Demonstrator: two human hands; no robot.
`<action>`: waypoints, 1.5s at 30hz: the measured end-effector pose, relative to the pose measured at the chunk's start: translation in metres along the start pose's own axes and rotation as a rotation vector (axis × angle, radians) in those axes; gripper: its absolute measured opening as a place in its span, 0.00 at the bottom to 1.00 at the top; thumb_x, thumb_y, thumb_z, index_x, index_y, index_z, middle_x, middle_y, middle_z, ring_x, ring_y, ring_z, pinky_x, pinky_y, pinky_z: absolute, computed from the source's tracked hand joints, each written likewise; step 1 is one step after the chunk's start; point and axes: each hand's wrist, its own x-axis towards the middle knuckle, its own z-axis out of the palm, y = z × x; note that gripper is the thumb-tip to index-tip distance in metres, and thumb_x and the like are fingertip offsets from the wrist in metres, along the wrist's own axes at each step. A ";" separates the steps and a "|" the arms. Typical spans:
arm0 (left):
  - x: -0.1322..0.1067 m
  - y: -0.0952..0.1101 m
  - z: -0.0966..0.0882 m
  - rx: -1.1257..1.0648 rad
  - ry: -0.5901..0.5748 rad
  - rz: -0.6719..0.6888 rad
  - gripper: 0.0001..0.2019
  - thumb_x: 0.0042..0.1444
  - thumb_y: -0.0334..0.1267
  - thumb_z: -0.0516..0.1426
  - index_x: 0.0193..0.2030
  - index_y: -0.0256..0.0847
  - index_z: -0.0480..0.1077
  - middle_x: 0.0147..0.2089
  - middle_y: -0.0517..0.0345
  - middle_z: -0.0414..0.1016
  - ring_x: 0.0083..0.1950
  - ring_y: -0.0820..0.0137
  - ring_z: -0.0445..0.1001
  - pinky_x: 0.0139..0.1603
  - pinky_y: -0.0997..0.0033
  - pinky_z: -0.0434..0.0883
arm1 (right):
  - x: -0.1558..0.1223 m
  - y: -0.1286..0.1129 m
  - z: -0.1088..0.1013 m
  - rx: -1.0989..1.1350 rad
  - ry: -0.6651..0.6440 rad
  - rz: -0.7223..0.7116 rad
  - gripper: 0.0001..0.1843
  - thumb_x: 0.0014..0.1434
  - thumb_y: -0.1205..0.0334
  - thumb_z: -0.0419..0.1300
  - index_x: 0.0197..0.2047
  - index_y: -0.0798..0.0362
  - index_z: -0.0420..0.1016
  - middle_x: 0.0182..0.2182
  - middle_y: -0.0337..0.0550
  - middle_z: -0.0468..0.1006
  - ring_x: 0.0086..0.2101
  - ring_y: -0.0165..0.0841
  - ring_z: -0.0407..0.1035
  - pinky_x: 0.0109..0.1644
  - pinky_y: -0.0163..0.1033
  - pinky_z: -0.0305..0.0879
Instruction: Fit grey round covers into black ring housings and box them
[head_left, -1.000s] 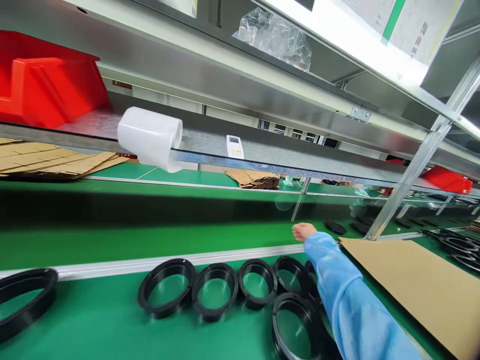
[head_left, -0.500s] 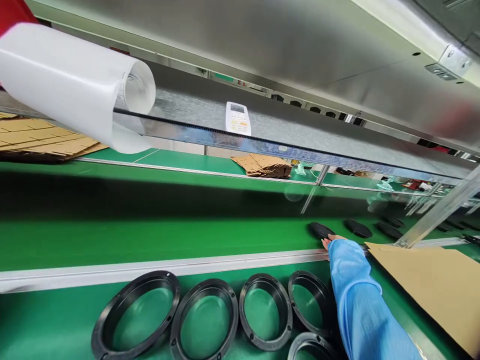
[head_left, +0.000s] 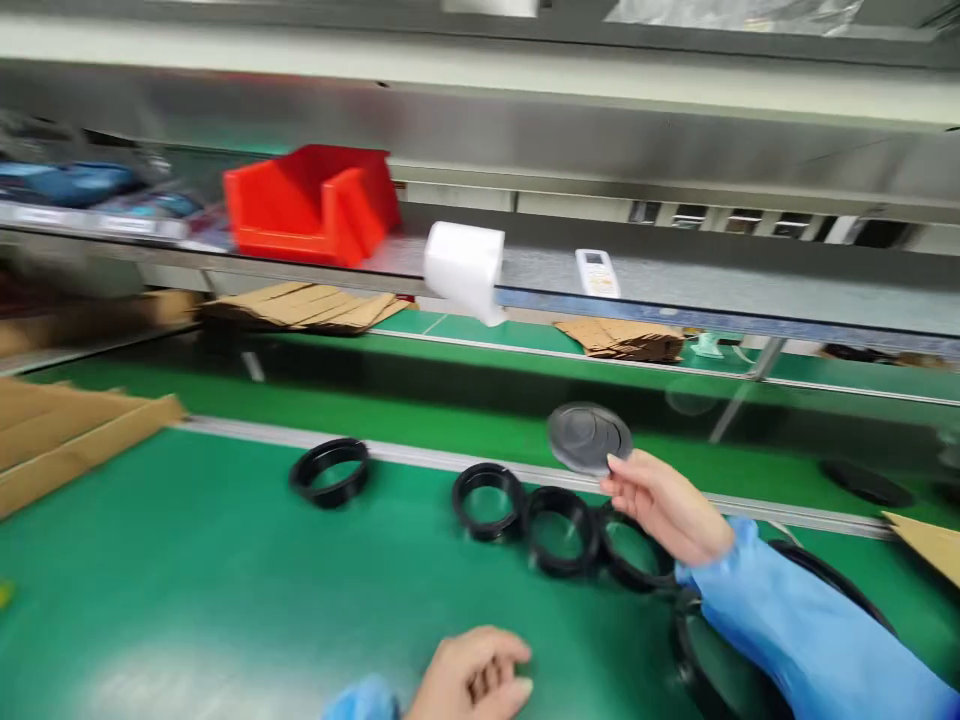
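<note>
My right hand, in a blue sleeve, pinches a thin round black disc by its lower right edge, thumb on top. The disc is raised over the line between bench and belt, its face with curved lines turned toward me. Low in the middle, my left hand hovers with loosely curled fingers, the thumb apart and nothing visible between them. Black rings lie between and beyond the hands: one ring, another ring, and a ring partly behind my right hand. A separate ring sits farther left.
Behind the metal rail runs a green belt with another dark disc at right. Cardboard stands at left. The shelf above carries a red bin, a white paper roll and a remote control.
My right hand has lifted the black disc off the belt and brought it back toward me. My left hand has come into view. The view has swung left and drawn back.
</note>
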 end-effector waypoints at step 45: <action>-0.006 0.021 -0.033 -1.167 -0.127 -0.192 0.37 0.60 0.67 0.52 0.56 0.32 0.74 0.55 0.42 0.77 0.64 0.53 0.69 0.69 0.55 0.59 | -0.097 0.170 0.093 -1.248 -0.229 -1.038 0.42 0.67 0.42 0.59 0.76 0.43 0.46 0.74 0.50 0.36 0.69 0.57 0.41 0.66 0.69 0.56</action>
